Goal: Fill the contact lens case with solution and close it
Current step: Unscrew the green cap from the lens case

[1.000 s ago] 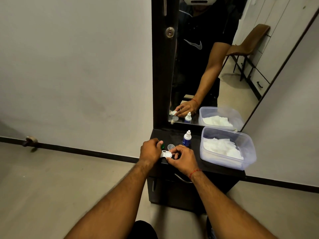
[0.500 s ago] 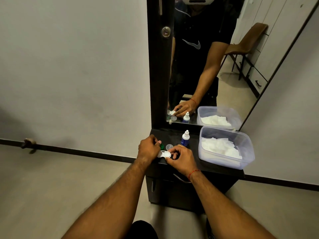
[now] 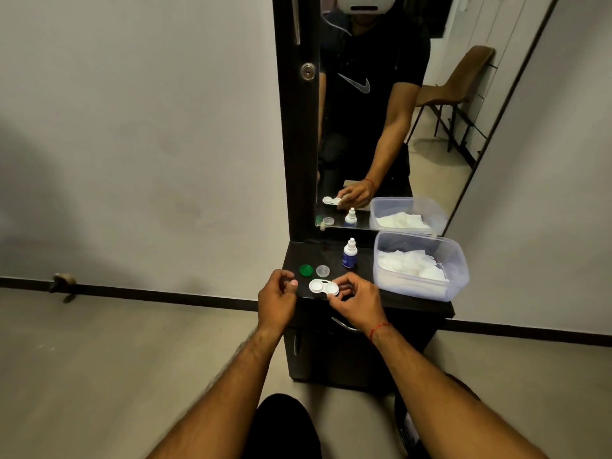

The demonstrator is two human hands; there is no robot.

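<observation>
Both of my hands hover at the front edge of the dark counter (image 3: 308,253); my right hand (image 3: 356,301) pinches the right end of the white contact lens case (image 3: 323,287) between thumb and fingertips, holding it just above or on the counter, I cannot tell which; my left hand (image 3: 276,301) sits just to the left of the case, apart from it, fingers loosely curled with the thumb against them and nothing in its grip. Neither well of the case has a cap on it, and the left well faces up; whether any solution is in them I cannot tell. Just behind the case lie two loose caps side by side, the green cap (image 3: 305,270) on the left and the clear cap (image 3: 323,270) on the right; both rest on the counter. Further back and to the right the small solution bottle (image 3: 349,255) stands upright with its white tip on; beside it sits a clear plastic tub (image 3: 463,260) holding white tissues (image 3: 410,263). Behind the counter a tall mirror (image 3: 381,127) reflects the bottle, the tub and my right hand on the case.
</observation>
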